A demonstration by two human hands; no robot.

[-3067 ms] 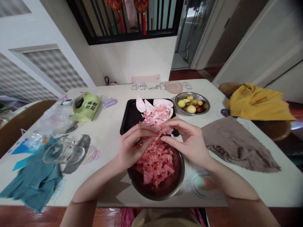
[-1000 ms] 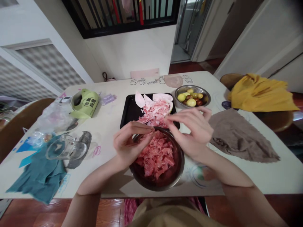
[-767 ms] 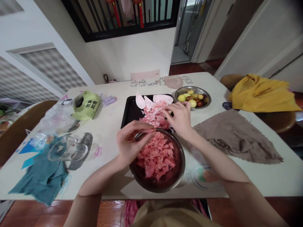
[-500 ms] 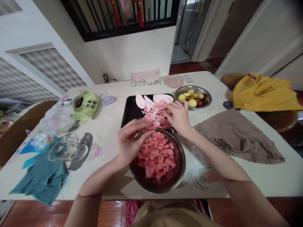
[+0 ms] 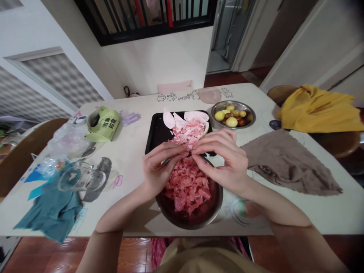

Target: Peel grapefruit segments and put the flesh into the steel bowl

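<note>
Over the far rim of a steel bowl [image 5: 187, 224], my left hand [image 5: 159, 167] and my right hand [image 5: 226, 157] meet at the fingertips. Both are closed in a pinch on a small piece of pomelo [image 5: 189, 153], mostly hidden by the fingers. Loose reddish pomelo flesh [image 5: 189, 189] fills much of the bowl. Just beyond my hands, a black tray [image 5: 157, 131] carries a heap of pale pink membrane scraps [image 5: 187, 132] and thick white pieces of peel [image 5: 196, 116].
Behind right, a steel bowl [image 5: 251, 123] holds green and brown-red fruits. A brown cloth [image 5: 290, 163] lies right. On the left are a glass pitcher [image 5: 82, 180], a teal cloth [image 5: 54, 214], a clear plastic bag [image 5: 68, 140] and a green printed container [image 5: 105, 125].
My right hand has come back from the membrane heap on the tray to meet my left fingertips. My left hand stays nearly in place above the bowl's rim.
</note>
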